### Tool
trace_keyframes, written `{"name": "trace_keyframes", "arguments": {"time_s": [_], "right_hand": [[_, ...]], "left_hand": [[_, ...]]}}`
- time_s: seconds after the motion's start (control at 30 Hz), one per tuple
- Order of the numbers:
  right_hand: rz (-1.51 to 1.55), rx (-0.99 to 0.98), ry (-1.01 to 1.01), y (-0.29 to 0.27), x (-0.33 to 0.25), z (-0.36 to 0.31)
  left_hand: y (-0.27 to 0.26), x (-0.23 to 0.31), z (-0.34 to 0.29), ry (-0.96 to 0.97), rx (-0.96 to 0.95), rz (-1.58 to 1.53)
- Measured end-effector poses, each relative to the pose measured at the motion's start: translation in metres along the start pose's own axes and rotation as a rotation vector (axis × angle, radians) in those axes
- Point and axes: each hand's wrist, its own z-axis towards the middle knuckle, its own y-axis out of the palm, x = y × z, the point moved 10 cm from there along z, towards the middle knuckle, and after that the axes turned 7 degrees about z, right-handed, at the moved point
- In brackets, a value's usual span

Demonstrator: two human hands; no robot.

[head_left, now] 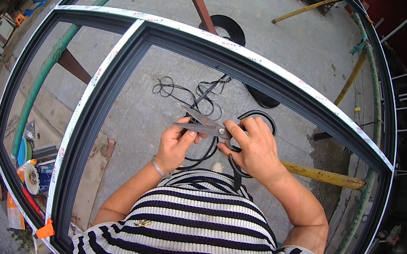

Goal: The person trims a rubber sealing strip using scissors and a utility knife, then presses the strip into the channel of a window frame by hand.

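Gripping a pair of metal scissors [203,123], the right hand [253,149] has its fingers curled through and around the handle loops, so the blades jut out to the left of its fingertips, opened in a narrow V. The left hand [176,144] sits just beside, its thumb and forefinger pinched narrow on a black rubber strip [208,152] right under the blades; the strip runs below both palms and loops down toward the striped sweater [203,224]. Whether the blades already touch the strip cannot be told. Beyond the fingertips, loose coils of the same black strip [187,93] lie on the paved floor [293,40]. Around both hands stands a dark window frame [99,104] edged with white protective tape, and a yellow pipe [322,175] lies to the right of the right wrist.
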Motion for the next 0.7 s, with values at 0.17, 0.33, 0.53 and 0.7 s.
{"name": "trace_keyframes", "arguments": {"time_s": [0.17,0.33,0.53,0.7], "right_hand": [[-0.053,-0.004,-0.027,0.003,0.0,0.0],[0.076,-0.025,0.146,0.012,0.035,-0.003],[0.143,-0.012,0.411,0.008,0.079,-0.017],[0.109,-0.039,0.387,0.007,0.075,-0.019]], "left_hand": [[-0.001,-0.005,0.0,-0.046,0.033,0.002],[-0.003,-0.016,0.003,-0.075,0.016,-0.069],[-0.008,-0.021,0.008,-0.092,0.005,-0.117],[-0.006,-0.02,0.008,-0.117,-0.022,-0.15]]}}
